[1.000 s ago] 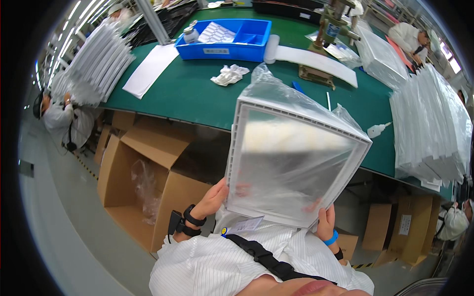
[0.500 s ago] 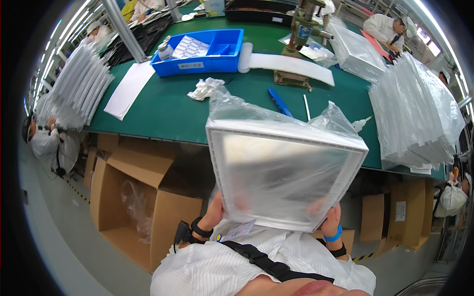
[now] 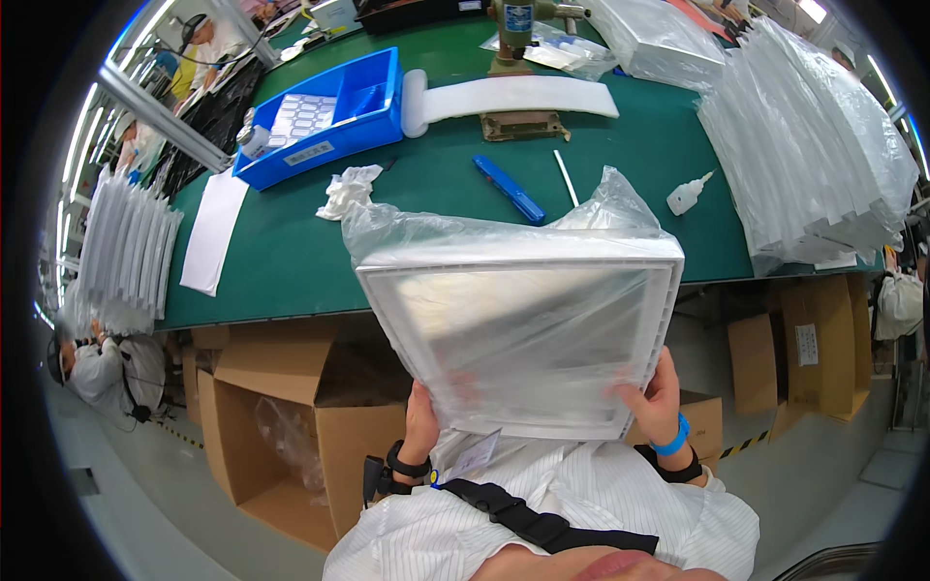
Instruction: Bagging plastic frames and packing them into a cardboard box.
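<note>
Between my hands is a white rectangular framed panel (image 3: 523, 329) inside a clear plastic bag (image 3: 426, 232), tilted in front of my body. My left hand (image 3: 419, 423) grips its lower left edge, the fingers partly hidden behind it. With its thumb over the frame, my right hand (image 3: 657, 399) holds the lower right side. Loose bag film bunches up along the panel's far edge, just in front of a blue pen-shaped tool (image 3: 509, 189) and a thin white stick (image 3: 566, 178) on the green table (image 3: 281, 261).
A blue bin (image 3: 387, 121) stands at the back left, near a crumpled white cloth (image 3: 347, 192). A dropper bottle (image 3: 686, 195) lies to the right. Bagged panels (image 3: 804, 155) are stacked on the right, others (image 3: 126, 252) on the left. Below the table sits an open cardboard box (image 3: 358, 465).
The view has shifted, and the panel now appears a little further left and flatter. My right hand sits higher on its side, with the thumb on the front.
</note>
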A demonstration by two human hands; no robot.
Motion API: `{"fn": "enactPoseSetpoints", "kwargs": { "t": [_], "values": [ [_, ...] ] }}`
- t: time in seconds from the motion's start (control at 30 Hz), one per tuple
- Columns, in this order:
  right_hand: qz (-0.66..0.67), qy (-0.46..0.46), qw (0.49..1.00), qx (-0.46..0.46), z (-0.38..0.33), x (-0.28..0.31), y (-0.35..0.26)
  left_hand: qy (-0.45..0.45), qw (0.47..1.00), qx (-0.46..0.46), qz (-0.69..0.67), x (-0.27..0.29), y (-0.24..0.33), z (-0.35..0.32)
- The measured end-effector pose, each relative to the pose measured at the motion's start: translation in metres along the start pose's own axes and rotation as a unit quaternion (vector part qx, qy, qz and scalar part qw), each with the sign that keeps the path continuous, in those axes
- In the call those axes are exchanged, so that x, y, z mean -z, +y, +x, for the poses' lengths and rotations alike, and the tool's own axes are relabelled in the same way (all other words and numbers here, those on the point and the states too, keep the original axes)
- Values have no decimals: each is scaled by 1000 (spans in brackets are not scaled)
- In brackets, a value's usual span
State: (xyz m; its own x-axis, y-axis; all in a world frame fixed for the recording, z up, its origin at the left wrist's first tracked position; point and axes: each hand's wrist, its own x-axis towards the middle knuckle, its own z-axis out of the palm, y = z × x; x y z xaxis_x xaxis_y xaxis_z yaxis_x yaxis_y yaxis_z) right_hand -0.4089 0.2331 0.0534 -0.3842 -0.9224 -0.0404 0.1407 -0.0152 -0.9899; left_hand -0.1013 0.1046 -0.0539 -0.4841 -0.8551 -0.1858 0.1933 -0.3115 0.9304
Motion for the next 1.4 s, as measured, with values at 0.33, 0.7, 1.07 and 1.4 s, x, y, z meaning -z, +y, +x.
{"fn": "enactPoseSetpoints", "kwargs": {
  "t": [0.33, 0.7, 1.07, 1.4],
  "values": [
    [98, -26, 995, -24, 43, 16, -30, 0, 994, 36, 103, 9, -2, 4],
    [44, 42, 997, 43, 94, 3, -40, -22, 993, -9, 119, 13, -6, -4],
    [-95, 107, 990, -8, 63, 4, -37, -47, 991, 1, 126, 16, -10, -1],
    [-24, 108, 993, 39, 67, 25, -26, -114, 989, 13, 95, 2, 11, 6]
  ]
}}
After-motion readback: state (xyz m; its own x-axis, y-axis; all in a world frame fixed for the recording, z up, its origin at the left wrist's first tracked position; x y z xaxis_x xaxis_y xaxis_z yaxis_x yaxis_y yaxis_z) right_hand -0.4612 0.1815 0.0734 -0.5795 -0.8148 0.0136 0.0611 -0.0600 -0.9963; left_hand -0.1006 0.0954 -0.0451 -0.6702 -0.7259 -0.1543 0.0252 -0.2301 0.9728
